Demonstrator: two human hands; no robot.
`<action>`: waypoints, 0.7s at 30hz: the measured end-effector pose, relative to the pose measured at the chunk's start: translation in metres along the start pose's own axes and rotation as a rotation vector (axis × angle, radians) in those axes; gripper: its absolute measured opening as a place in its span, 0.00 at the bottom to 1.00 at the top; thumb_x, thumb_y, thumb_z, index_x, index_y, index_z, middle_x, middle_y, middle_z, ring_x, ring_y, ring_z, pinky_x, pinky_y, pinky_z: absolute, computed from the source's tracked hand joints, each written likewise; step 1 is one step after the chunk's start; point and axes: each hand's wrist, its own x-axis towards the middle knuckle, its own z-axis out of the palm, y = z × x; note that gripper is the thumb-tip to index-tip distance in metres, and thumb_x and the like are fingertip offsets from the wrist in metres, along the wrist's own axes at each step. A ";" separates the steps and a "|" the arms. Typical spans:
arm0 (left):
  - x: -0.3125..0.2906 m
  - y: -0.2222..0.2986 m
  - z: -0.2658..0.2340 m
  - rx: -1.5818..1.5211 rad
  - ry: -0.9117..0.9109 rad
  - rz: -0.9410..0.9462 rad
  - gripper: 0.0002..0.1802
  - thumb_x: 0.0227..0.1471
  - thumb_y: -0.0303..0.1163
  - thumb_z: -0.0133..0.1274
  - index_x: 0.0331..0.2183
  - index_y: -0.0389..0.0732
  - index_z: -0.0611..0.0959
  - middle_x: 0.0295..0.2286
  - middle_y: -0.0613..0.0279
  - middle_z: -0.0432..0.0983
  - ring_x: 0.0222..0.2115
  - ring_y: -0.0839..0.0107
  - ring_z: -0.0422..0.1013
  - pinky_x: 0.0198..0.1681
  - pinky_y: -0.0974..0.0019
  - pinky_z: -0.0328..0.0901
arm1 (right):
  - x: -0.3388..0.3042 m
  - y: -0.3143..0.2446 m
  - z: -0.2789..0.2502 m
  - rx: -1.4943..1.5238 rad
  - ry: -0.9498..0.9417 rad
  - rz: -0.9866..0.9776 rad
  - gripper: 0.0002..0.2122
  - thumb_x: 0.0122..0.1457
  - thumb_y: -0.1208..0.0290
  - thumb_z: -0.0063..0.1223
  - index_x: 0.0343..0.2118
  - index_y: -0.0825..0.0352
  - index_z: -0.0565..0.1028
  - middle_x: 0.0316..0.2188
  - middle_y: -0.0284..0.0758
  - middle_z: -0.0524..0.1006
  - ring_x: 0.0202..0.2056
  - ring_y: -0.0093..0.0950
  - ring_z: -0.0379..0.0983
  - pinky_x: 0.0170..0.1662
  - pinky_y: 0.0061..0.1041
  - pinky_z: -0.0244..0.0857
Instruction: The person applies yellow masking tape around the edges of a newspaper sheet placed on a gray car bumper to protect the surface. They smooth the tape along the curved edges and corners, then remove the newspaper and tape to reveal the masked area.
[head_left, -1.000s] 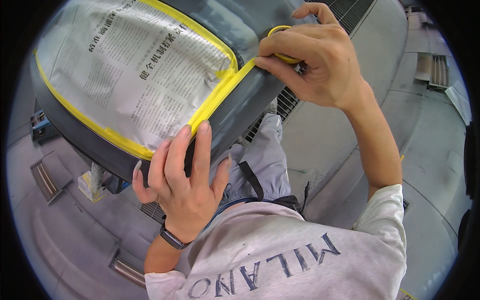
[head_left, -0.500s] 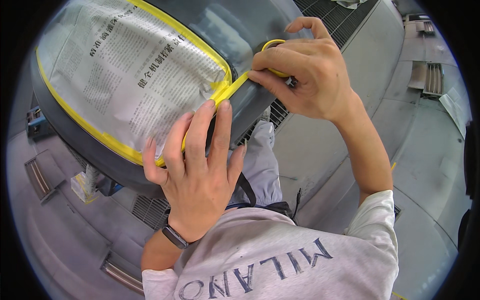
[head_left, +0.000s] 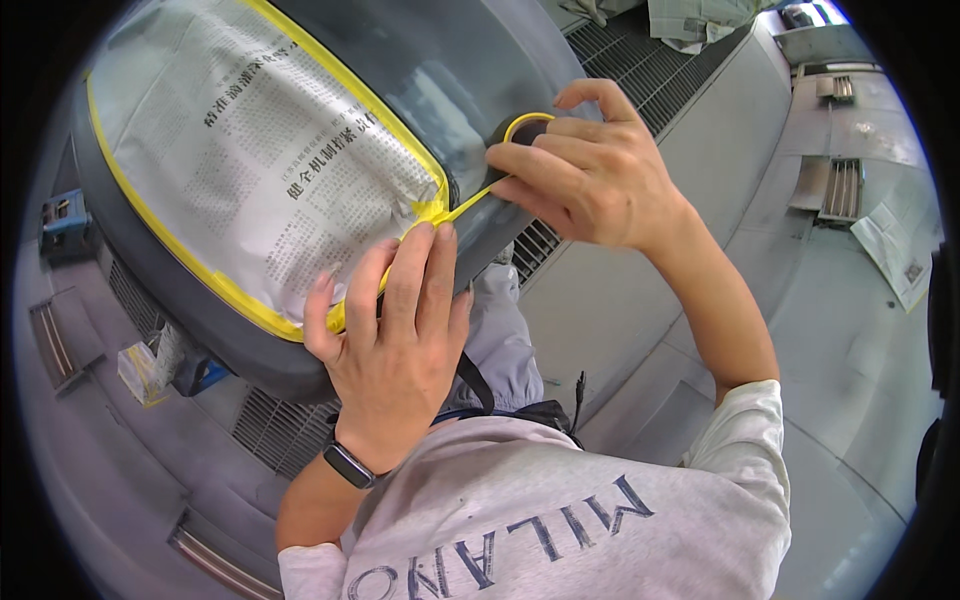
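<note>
A strip of yellow masking tape (head_left: 472, 203) runs taut from the corner of a newspaper sheet (head_left: 230, 180) to the tape roll (head_left: 527, 120) in my right hand (head_left: 612, 185). That hand grips the roll and strip between thumb and fingers, with its index finger raised. My left hand (head_left: 392, 350) lies with fingers stretched out, its fingertips pressing the tape along the sheet's near edge. Yellow tape borders the newspaper, which covers the middle of a curved dark grey panel (head_left: 440, 60). The left fingers hide part of the taped edge.
Floor grating (head_left: 640, 65) lies beyond the panel and more shows below it. At the left stand a blue-and-black box (head_left: 65, 225) and a paper-wrapped stand with yellow tape (head_left: 140, 372). A loose paper sheet (head_left: 893, 250) lies at the right.
The tape strip between my hands now appears narrower, turned more edge-on. The panel and both hands sit slightly differently in the picture as the view shifted. My left fingers still press the edge.
</note>
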 end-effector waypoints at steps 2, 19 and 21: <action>-0.002 0.001 0.000 0.003 0.002 -0.013 0.29 0.59 0.48 0.63 0.60 0.52 0.85 0.59 0.75 0.73 0.60 0.70 0.65 0.68 0.43 0.46 | 0.008 0.019 -0.011 -0.073 -0.045 -0.087 0.11 0.61 0.61 0.70 0.42 0.57 0.82 0.26 0.24 0.82 0.31 0.23 0.80 0.53 0.34 0.67; 0.010 0.100 0.011 0.134 -0.047 -0.577 0.33 0.65 0.51 0.60 0.64 0.44 0.80 0.60 0.61 0.74 0.63 0.61 0.65 0.71 0.44 0.45 | 0.072 0.100 -0.004 0.208 -0.034 -0.460 0.09 0.55 0.64 0.76 0.31 0.59 0.83 0.19 0.23 0.78 0.22 0.22 0.75 0.51 0.33 0.65; 0.014 0.109 0.015 0.135 -0.045 -0.647 0.33 0.67 0.52 0.58 0.65 0.44 0.79 0.60 0.60 0.73 0.63 0.58 0.68 0.73 0.41 0.43 | 0.078 0.100 0.001 0.217 -0.023 -0.468 0.09 0.55 0.64 0.76 0.31 0.59 0.83 0.19 0.23 0.78 0.22 0.22 0.75 0.51 0.33 0.65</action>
